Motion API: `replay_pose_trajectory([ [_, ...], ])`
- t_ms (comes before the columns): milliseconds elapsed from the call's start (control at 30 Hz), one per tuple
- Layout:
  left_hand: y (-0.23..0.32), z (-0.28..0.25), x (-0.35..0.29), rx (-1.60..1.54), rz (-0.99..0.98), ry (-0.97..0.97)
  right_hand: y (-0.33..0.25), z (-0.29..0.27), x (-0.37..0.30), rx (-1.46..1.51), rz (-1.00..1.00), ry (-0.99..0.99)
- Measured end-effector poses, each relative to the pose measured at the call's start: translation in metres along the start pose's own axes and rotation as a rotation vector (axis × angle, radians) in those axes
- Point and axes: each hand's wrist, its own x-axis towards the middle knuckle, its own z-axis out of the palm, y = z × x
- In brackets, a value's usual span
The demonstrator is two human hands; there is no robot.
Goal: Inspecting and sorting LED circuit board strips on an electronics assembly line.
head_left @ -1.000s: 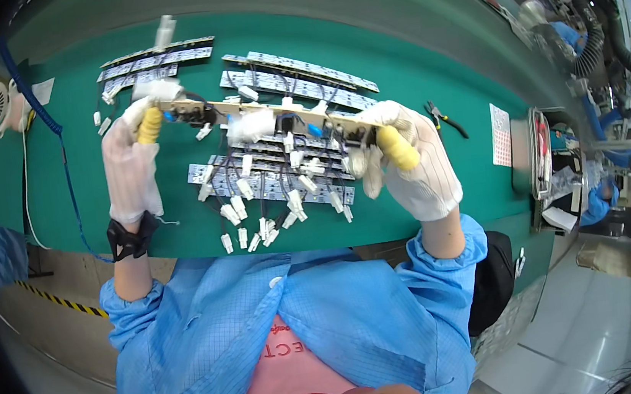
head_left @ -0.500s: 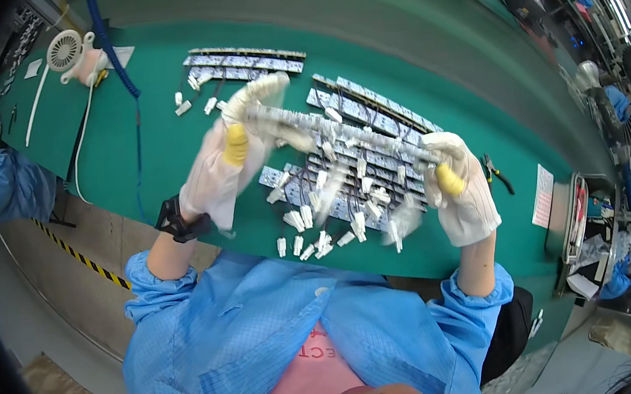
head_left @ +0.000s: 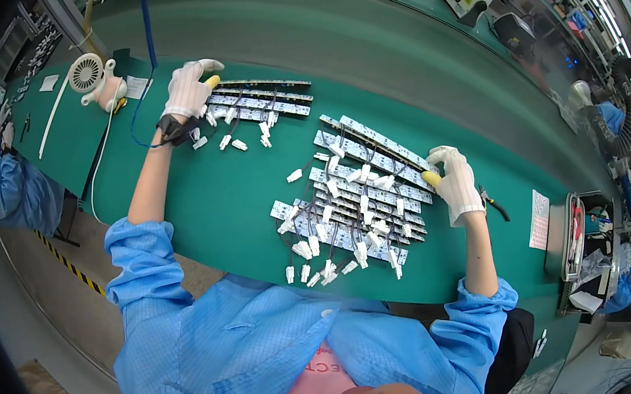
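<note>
My left hand [head_left: 192, 93], in a white glove with a yellow thumb cover, is at the left end of the far-left stack of narrow circuit boards [head_left: 268, 109]. Its fingers are stretched out, apart from the thumb. Gloved the same way, my right hand [head_left: 455, 184] has its thumb and fingers around the right end of a circuit board [head_left: 386, 141] in the right-hand group. More narrow boards [head_left: 306, 216] lie in rows nearer to me. Dark wires run from the boards to white connectors [head_left: 314, 245] spread over them and the green mat.
A small fan [head_left: 86, 72] stands at the far left, with a cable along the mat. Pliers [head_left: 495, 206] and a printed sheet [head_left: 539, 218] lie right of my right hand. Beyond them is a metal tray [head_left: 571, 239]. A co-worker's blue sleeve [head_left: 11, 194] shows at left.
The blurred narrow piece that spanned both hands is no longer between them. My left hand has moved away to the far-left stack; my right hand is at the right-hand group's end.
</note>
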Motion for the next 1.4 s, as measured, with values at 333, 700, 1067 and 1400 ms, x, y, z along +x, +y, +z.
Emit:
replay_pose_trajectory([
  [333, 0.151, -0.072, -0.106, -1.533, 0.046, -0.395, -0.087, -0.039, -0.048, 1.281, 0.013, 0.368],
  [700, 0.170, -0.068, -0.134, -1.152, 0.027, -0.294, -0.089, -0.038, -0.056, 1.116, 0.136, -0.046],
  [1067, 0.166, -0.072, -0.130, -0.978, 0.261, -0.089, -0.087, -0.045, -0.061, 1.245, 0.208, 0.018],
  [1400, 0.158, -0.074, -0.129, -0.948, 0.340, -0.067, -0.094, -0.051, -0.060, 1.086, 0.213, 0.049],
])
